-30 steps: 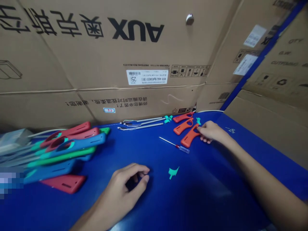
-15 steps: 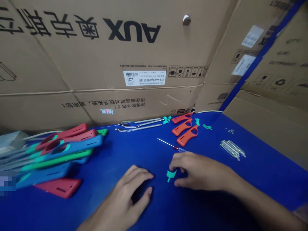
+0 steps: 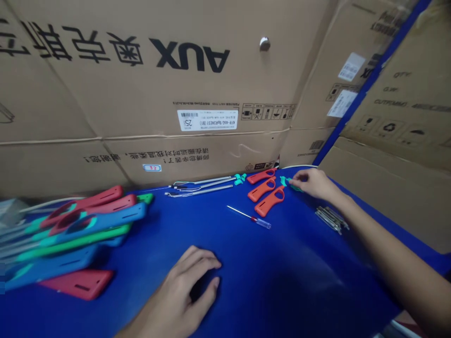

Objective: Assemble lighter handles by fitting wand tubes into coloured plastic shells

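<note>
Hands (image 3: pixel 186 287) bare; slim fingers (image 3: pixel 204 264), short thumbnail (image 3: pixel 216 282); forearms (image 3: pixel 391 253) bare, slender, smooth.

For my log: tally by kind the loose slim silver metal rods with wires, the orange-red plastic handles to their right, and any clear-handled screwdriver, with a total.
Loose slim silver metal rods with wires: 3
Orange-red plastic handles with ring-shaped ends: 3
Clear-handled screwdriver: 1
Total: 7

Green piece gone from middle of table (image 3: pixel 246 286); right hand (image 3: pixel 312 182) moved away, now at far green pieces (image 3: pixel 283 180).
</note>
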Action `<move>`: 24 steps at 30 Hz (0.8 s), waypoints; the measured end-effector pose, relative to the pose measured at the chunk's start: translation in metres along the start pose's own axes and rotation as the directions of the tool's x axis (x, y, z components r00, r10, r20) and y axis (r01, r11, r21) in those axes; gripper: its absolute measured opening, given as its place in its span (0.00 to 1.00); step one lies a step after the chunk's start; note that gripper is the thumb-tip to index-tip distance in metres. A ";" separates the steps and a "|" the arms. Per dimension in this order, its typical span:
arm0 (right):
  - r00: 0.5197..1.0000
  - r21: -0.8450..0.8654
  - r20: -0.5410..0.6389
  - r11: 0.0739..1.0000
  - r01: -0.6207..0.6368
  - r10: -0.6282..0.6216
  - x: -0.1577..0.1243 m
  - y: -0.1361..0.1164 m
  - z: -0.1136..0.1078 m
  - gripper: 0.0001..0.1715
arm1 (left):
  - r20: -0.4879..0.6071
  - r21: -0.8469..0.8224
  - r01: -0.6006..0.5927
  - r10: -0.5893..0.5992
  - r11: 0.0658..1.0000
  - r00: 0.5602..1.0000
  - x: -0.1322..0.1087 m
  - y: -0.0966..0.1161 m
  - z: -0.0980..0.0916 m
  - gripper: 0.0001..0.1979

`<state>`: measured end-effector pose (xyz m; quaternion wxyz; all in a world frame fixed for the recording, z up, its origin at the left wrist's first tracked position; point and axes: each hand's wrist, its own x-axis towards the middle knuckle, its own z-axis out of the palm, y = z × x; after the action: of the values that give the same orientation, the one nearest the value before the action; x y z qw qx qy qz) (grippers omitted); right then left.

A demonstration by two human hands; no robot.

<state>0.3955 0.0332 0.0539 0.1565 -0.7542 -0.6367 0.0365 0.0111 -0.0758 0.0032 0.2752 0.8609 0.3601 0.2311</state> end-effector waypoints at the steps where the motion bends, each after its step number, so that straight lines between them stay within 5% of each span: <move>1: 1.000 -0.024 0.016 0.999 -0.022 0.022 0.001 0.003 0.006 0.09 | 0.004 -0.013 0.008 -0.008 1.000 1.000 0.000 0.000 0.000 0.09; 8: 0.992 -0.158 -0.022 0.980 -0.122 0.120 0.005 -0.004 0.035 0.09 | -0.117 -0.176 0.155 -0.178 0.972 0.977 0.005 -0.007 -0.004 0.08; 13: 0.995 -0.171 -0.076 0.982 -0.083 0.071 -0.003 -0.018 0.025 0.14 | -0.360 0.196 0.193 -0.112 0.962 0.926 0.005 -0.012 -0.040 0.09; 14: 0.995 -0.159 -0.091 0.986 -0.050 0.036 -0.008 -0.023 0.022 0.15 | -0.407 0.294 0.234 -0.100 0.927 0.908 0.004 -0.015 -0.051 0.09; 16: 0.993 -0.122 -0.110 0.992 0.031 -0.044 -0.019 -0.038 0.018 0.14 | -0.487 0.600 0.366 -0.039 0.711 0.872 -0.001 -0.025 -0.072 0.12; 18: 0.980 -0.059 -0.142 0.990 0.130 -0.137 -0.031 -0.056 0.017 0.12 | -0.517 0.715 0.453 -0.035 0.532 0.856 -0.006 -0.040 -0.087 0.16; 24: 0.840 0.170 -0.310 0.843 0.511 -0.446 -0.064 -0.098 0.022 0.12 | -0.404 0.788 0.380 -0.060 0.485 0.913 -0.015 -0.073 -0.100 0.22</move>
<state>0.2852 -0.0111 0.0512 0.3343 -0.5425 -0.7703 -0.0240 -0.0932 -0.0134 0.0277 -0.2183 0.7789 0.5749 0.1235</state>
